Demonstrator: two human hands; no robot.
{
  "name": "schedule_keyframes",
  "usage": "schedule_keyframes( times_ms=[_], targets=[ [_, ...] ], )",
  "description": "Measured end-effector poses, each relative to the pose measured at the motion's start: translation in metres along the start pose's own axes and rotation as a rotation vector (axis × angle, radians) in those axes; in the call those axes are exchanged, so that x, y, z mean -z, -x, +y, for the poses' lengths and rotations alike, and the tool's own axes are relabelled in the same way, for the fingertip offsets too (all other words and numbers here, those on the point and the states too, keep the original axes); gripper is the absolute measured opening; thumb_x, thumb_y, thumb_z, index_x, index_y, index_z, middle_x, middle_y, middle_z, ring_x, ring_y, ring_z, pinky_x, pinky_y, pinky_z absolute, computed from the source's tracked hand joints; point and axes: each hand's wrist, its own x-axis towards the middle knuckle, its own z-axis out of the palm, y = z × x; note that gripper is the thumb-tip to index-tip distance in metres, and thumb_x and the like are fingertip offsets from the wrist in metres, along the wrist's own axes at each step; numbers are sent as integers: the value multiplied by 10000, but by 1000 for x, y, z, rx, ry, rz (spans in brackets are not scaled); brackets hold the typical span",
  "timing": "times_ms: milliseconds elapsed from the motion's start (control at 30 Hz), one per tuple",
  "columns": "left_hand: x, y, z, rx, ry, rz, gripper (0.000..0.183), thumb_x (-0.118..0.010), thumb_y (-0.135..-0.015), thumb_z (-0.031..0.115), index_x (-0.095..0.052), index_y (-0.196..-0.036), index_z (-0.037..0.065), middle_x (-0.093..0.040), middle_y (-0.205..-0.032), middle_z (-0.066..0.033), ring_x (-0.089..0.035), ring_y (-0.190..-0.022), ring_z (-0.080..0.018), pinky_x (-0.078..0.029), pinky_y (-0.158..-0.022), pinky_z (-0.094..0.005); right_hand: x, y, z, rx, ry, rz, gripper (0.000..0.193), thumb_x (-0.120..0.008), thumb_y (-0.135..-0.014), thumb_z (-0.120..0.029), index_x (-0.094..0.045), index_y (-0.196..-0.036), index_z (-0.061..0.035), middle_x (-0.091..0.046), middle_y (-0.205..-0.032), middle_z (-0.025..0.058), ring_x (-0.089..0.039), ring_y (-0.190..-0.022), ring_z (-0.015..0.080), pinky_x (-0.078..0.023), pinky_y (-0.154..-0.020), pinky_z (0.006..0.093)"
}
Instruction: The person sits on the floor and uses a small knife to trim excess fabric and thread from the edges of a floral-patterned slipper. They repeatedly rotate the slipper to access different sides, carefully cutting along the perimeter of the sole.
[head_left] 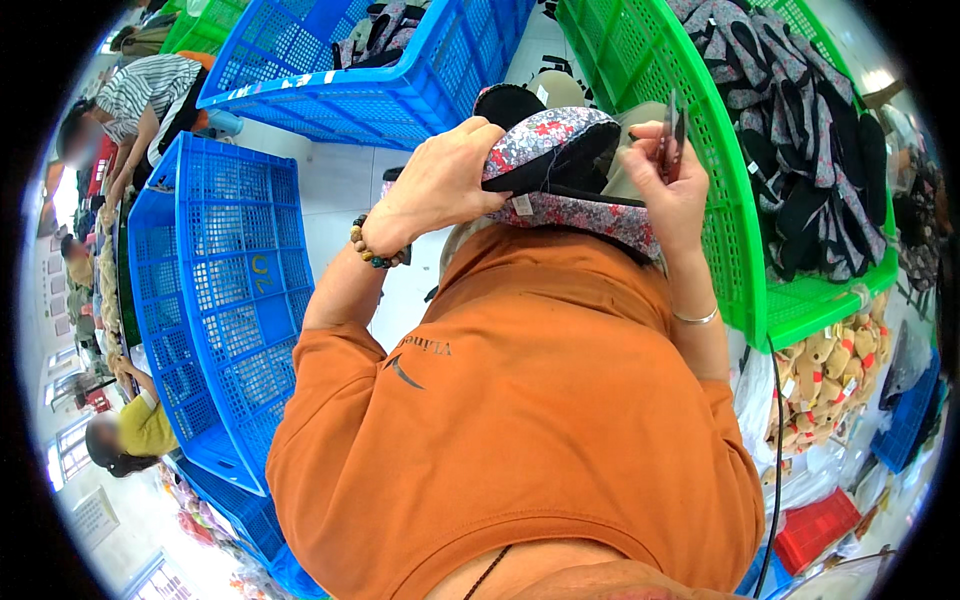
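My left hand (pixel 445 182) is closed on the edge of a padded floral fabric piece (pixel 560 130) with black lining, held over my lap. A small white label (pixel 522 205) sits on its lower floral band. In my right hand (pixel 665 190), at the right end of the piece, is a small flat metal tool (pixel 675 128). It points upward between thumb and fingers, and its exact kind is unclear. More pieces with black and beige parts (pixel 555 88) lie just beyond the floral one.
A green crate (pixel 735 230) piled with floral and black pieces (pixel 790 130) stands close on my right. Blue crates (pixel 430 85) (pixel 235 300) stand ahead and left. Tan pieces (pixel 830 375) and a red crate (pixel 815 530) are at right. Other people (pixel 150 95) work at far left.
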Motion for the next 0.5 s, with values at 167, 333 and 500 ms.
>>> schedule_keyframes(
  times_ms=[167,333,500],
  targets=[
    [-1,-3,5,53,114,-12,406,-733,-620,189,-559,-906,-41,-567,-859,-182,-573,-830,-363,-467,-717,-394,-8,4,-13,243,360,-84,402,-777,-703,-110,-580,-1048,-45,-532,-736,-5,-460,-594,59,-404,-526,197],
    [3,-8,9,141,284,-181,374,-715,-610,195,-571,-851,-52,-601,-804,-204,-592,-781,-368,-471,-692,-383,-17,-4,-14,355,394,-185,448,-783,-688,-174,-572,-1068,-65,-574,-828,64,-573,-653,163,-492,-592,264],
    [-2,-10,9,127,298,-278,392,-710,-608,233,-575,-831,-59,-613,-776,-216,-609,-736,-355,-482,-661,-374,-26,-16,-7,469,473,-228,201,-713,-741,-110,-613,-901,-40,-564,-786,87,-564,-619,245,-470,-551,292]
  ],
)
